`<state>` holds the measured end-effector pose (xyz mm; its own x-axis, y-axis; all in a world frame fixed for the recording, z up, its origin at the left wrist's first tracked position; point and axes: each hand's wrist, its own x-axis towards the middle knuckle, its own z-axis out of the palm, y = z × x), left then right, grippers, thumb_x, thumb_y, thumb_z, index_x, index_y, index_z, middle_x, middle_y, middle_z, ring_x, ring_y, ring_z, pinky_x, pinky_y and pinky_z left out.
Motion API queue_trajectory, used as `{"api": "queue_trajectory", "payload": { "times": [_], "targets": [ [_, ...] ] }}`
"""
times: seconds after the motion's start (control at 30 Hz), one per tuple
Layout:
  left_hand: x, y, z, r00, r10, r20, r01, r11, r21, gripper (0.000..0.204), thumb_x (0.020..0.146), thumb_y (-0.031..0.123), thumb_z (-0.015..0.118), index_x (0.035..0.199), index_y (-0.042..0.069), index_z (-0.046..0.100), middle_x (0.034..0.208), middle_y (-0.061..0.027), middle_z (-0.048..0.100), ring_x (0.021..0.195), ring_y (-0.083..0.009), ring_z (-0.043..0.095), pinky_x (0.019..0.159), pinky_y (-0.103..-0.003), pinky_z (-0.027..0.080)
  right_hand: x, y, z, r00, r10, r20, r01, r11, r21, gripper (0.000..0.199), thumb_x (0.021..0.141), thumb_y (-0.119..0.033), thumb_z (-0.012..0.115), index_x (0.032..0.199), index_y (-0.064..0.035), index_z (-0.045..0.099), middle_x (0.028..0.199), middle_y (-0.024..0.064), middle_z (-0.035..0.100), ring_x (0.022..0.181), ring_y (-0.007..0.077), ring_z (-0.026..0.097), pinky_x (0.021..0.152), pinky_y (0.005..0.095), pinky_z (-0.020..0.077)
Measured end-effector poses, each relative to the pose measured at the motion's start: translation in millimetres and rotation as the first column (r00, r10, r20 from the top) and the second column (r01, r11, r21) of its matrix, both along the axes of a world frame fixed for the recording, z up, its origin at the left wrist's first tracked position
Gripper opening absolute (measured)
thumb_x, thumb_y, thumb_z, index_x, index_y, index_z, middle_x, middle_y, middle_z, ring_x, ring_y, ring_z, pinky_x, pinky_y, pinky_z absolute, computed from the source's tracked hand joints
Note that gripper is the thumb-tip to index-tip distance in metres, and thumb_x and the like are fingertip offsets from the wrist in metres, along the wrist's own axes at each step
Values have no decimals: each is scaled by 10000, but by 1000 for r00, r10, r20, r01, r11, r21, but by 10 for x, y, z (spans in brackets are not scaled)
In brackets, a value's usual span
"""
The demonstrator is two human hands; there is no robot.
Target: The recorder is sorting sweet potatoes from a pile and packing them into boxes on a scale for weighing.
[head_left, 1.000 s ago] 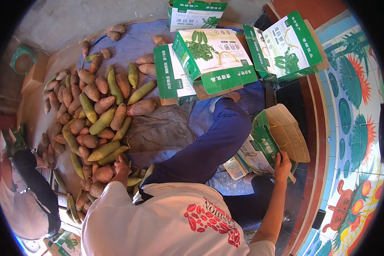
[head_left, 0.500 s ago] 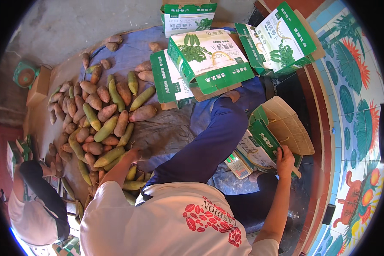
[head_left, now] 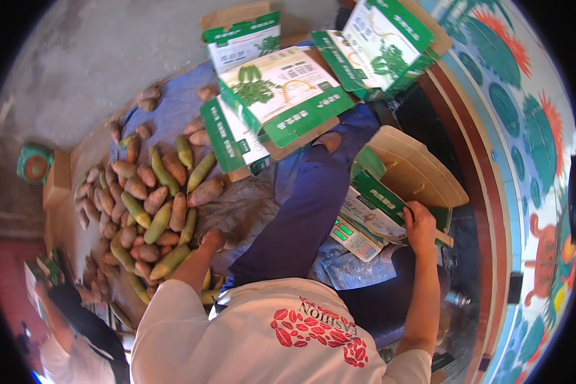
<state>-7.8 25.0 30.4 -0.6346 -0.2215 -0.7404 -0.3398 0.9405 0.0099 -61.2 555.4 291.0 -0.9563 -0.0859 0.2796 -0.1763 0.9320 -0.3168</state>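
My right hand [head_left: 420,227] is closed on the rim of an open green-and-white cardboard box [head_left: 377,196], its brown flap folded out. Beneath and beside that box is a digital scale [head_left: 357,239] with a lit green display. My left hand [head_left: 212,240] hovers just right of the vegetable pile, fingers curled around a blurred brownish thing I cannot make out. In the pile lie reddish-brown sweet potatoes [head_left: 155,200] and long green radishes [head_left: 158,224].
More green-and-white boxes [head_left: 288,96] stand beyond my outstretched leg [head_left: 307,198] on a blue sheet [head_left: 173,115]. A green round-faced scale [head_left: 34,164] and a brown carton [head_left: 57,179] are at the far left. Another person [head_left: 86,333] works at lower left. A picture-tiled wall [head_left: 525,141] runs along the right.
My left hand has moved away from the pile, rightward toward my leg. My right hand stays at the box rim. The whole view has shifted a little, and the co-worker's arm has moved.
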Motion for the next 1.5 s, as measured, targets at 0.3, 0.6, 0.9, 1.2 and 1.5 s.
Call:
{"api": "queue_trajectory", "payload": {
  "times": [0.3,0.6,0.9,1.2,1.5],
  "targets": [
    [-737,295,1419,879,424,-218,-246,795,554,504,765,97,687,1244,72,532,1001,-151,644,824,-204,622,730,-318,497,107,-2,147,991,136,-5,-136,991,-18,88,753,-82,645,823,-55,598,742,108,563,763,312,579,668,401,476],
    [-1506,1227,2897,442,217,-871,500,747,439,461,818,68,644,1263,63,526,1097,-121,610,919,-181,580,822,-294,468,182,24,64,981,193,-21,-192,980,52,62,773,-112,620,764,-69,577,714,88,582,723,281,606,649,393,496],
    [-1620,2740,3159,670,82,-738,670,362,648,428,840,128,633,1245,41,526,1107,-140,612,977,-187,575,836,-300,464,208,38,48,984,180,-8,-179,982,54,80,810,-150,587,786,-75,583,731,87,596,743,285,616,665,395,498],
    [-1548,3553,2612,553,-268,-789,815,370,445,398,835,113,612,1224,66,541,1105,-170,617,998,-259,600,880,-331,459,144,53,-35,984,179,-11,-178,981,71,66,787,-113,608,803,-64,567,718,79,575,741,277,601,656,396,488],
    [-1517,2769,2844,223,71,-972,862,451,231,294,814,31,585,1107,24,594,1154,-170,601,1040,-351,580,918,-397,454,80,14,-20,987,158,-17,-153,974,165,39,739,-82,580,776,-76,570,702,71,585,728,243,616,658,352,494]
  ]
}}
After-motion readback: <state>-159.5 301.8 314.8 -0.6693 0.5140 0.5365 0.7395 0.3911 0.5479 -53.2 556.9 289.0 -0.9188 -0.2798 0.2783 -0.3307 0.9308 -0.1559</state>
